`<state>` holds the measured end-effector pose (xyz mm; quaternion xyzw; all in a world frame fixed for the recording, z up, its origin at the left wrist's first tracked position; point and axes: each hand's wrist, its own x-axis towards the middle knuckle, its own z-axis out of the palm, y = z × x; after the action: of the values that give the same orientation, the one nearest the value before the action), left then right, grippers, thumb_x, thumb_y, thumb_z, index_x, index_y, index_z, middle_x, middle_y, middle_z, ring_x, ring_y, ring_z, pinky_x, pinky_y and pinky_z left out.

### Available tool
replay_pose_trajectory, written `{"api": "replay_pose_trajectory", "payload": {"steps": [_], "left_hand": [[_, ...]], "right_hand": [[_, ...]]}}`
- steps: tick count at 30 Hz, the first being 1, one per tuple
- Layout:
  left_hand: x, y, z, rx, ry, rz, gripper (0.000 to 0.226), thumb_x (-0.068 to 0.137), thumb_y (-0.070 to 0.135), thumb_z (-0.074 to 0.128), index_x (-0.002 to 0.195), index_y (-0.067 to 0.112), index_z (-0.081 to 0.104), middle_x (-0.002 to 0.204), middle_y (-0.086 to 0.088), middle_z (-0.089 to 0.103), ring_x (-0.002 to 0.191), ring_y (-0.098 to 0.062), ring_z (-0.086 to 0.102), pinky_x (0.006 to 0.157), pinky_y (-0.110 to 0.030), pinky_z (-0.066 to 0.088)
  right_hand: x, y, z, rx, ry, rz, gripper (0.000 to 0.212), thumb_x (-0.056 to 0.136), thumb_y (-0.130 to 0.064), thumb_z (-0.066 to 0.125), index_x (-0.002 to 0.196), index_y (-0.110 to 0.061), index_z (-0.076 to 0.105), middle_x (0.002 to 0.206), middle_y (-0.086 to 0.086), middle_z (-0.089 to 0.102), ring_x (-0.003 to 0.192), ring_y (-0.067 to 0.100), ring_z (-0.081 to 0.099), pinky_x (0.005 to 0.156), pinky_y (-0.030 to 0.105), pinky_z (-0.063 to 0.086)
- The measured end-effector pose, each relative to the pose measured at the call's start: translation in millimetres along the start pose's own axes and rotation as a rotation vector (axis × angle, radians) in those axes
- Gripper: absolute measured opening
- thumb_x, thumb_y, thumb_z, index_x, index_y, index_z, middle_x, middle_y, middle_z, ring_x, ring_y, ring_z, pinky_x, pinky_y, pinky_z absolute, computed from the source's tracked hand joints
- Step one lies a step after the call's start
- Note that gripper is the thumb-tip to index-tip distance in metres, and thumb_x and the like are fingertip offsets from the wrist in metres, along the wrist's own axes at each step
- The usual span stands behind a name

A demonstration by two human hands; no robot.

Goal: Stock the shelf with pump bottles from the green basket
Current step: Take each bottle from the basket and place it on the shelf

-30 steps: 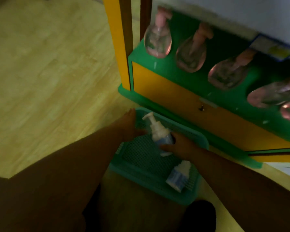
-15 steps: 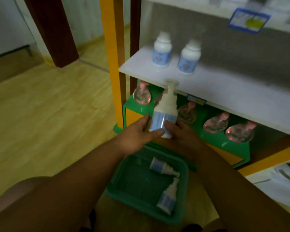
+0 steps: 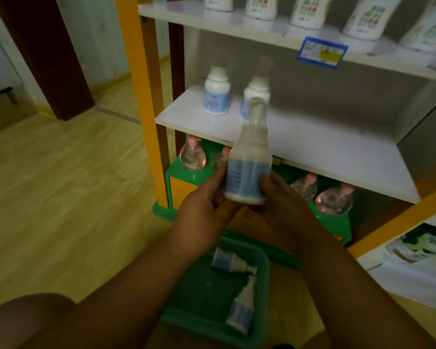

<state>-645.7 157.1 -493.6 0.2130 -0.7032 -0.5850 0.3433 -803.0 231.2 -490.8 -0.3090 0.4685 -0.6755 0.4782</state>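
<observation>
Both hands hold one white pump bottle [image 3: 249, 162] with a blue label upright in front of the white middle shelf [image 3: 312, 149]. My left hand [image 3: 204, 210] grips its left side and my right hand [image 3: 282, 205] grips its right side and base. Two matching bottles [image 3: 216, 95] stand at the shelf's left end; the second bottle [image 3: 256, 93] is partly hidden behind the held one. On the floor below, the green basket [image 3: 259, 295] holds two more pump bottles lying down, one [image 3: 230, 260] above the other [image 3: 242, 308].
Clear round bottles with pink pumps [image 3: 193, 154] stand on the green bottom tier. Larger white bottles [image 3: 305, 11] line the top shelf above a blue price tag [image 3: 321, 52]. An orange upright [image 3: 141, 96] frames the shelf's left side. Wooden floor spreads to the left.
The bottle came up out of the basket, first in my right hand, then in both, and now sits higher, level with the middle shelf's front edge. My view tilted up.
</observation>
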Motion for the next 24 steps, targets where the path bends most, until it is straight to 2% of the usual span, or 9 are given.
{"api": "replay_pose_trajectory", "payload": {"steps": [2, 4, 8, 10, 12, 16, 19, 21, 24], "left_hand": [[2, -5, 5, 0.148, 0.069, 0.062, 0.075, 0.085, 0.027, 0.074, 0.15, 0.03, 0.036, 0.133, 0.019, 0.056, 0.115, 0.006, 0.058, 0.095, -0.018, 0.049], [7, -8, 8, 0.182, 0.112, 0.107, 0.077, 0.083, 0.026, 0.076, 0.149, 0.03, 0.037, 0.138, 0.015, 0.053, 0.113, 0.008, 0.058, 0.091, -0.012, 0.049], [21, -9, 9, 0.023, 0.054, 0.085, 0.084, 0.078, 0.022, 0.079, 0.15, 0.024, 0.035, 0.152, 0.009, 0.04, 0.135, 0.0, 0.042, 0.101, -0.022, 0.047], [25, -6, 10, -0.117, -0.002, 0.007, 0.084, 0.078, 0.023, 0.078, 0.15, 0.024, 0.034, 0.149, 0.011, 0.043, 0.131, 0.003, 0.045, 0.092, -0.016, 0.049], [26, -5, 11, -0.22, -0.053, -0.031, 0.075, 0.083, 0.015, 0.074, 0.147, 0.025, 0.038, 0.142, 0.015, 0.051, 0.126, 0.0, 0.052, 0.087, -0.018, 0.051], [25, -5, 12, -0.238, -0.044, -0.031, 0.072, 0.084, 0.01, 0.072, 0.147, 0.022, 0.039, 0.143, 0.008, 0.051, 0.127, -0.006, 0.053, 0.093, -0.025, 0.051], [20, -2, 16, -0.094, 0.034, 0.027, 0.077, 0.076, 0.018, 0.081, 0.144, 0.024, 0.044, 0.143, 0.008, 0.052, 0.13, -0.007, 0.05, 0.104, -0.037, 0.047], [17, -1, 18, 0.087, 0.093, 0.115, 0.079, 0.072, 0.025, 0.084, 0.142, 0.028, 0.045, 0.143, 0.011, 0.05, 0.131, -0.003, 0.048, 0.105, -0.035, 0.046], [16, 1, 18, 0.183, 0.134, 0.195, 0.075, 0.072, 0.032, 0.084, 0.139, 0.029, 0.049, 0.14, 0.016, 0.05, 0.13, -0.001, 0.048, 0.104, -0.035, 0.047]], "right_hand": [[1, 0, 0, -0.033, 0.017, -0.043, 0.077, 0.068, -0.051, 0.084, 0.133, -0.021, 0.055, 0.13, 0.008, 0.065, 0.12, 0.029, 0.062, 0.092, 0.036, 0.054], [3, -2, 0, 0.011, 0.041, -0.076, 0.081, 0.067, -0.048, 0.085, 0.134, -0.017, 0.052, 0.129, 0.009, 0.066, 0.119, 0.029, 0.063, 0.091, 0.036, 0.054], [8, -12, -3, 0.179, 0.01, -0.028, 0.071, 0.075, -0.035, 0.075, 0.136, -0.008, 0.05, 0.129, 0.014, 0.065, 0.118, 0.031, 0.064, 0.091, 0.041, 0.055], [9, -15, -6, 0.222, -0.022, 0.018, 0.07, 0.081, -0.033, 0.066, 0.143, -0.007, 0.044, 0.138, 0.018, 0.058, 0.124, 0.034, 0.059, 0.1, 0.046, 0.051], [10, -18, -6, 0.254, -0.047, 0.025, 0.066, 0.084, -0.029, 0.06, 0.144, -0.007, 0.044, 0.139, 0.019, 0.057, 0.123, 0.034, 0.059, 0.096, 0.045, 0.054], [11, -24, -5, 0.268, -0.039, 0.032, 0.058, 0.089, -0.028, 0.049, 0.143, -0.006, 0.044, 0.134, 0.016, 0.061, 0.118, 0.032, 0.062, 0.092, 0.042, 0.056], [11, -23, -3, 0.251, -0.046, 0.023, 0.055, 0.083, -0.036, 0.062, 0.131, -0.011, 0.053, 0.116, 0.009, 0.072, 0.106, 0.025, 0.07, 0.081, 0.037, 0.059], [10, -22, 0, 0.227, -0.061, 0.021, 0.073, 0.066, -0.044, 0.083, 0.127, -0.014, 0.055, 0.113, 0.008, 0.073, 0.104, 0.024, 0.071, 0.079, 0.035, 0.059], [10, -22, 2, 0.244, -0.091, 0.002, 0.091, 0.055, -0.044, 0.092, 0.13, -0.01, 0.051, 0.112, 0.01, 0.072, 0.104, 0.025, 0.071, 0.077, 0.033, 0.059]]}}
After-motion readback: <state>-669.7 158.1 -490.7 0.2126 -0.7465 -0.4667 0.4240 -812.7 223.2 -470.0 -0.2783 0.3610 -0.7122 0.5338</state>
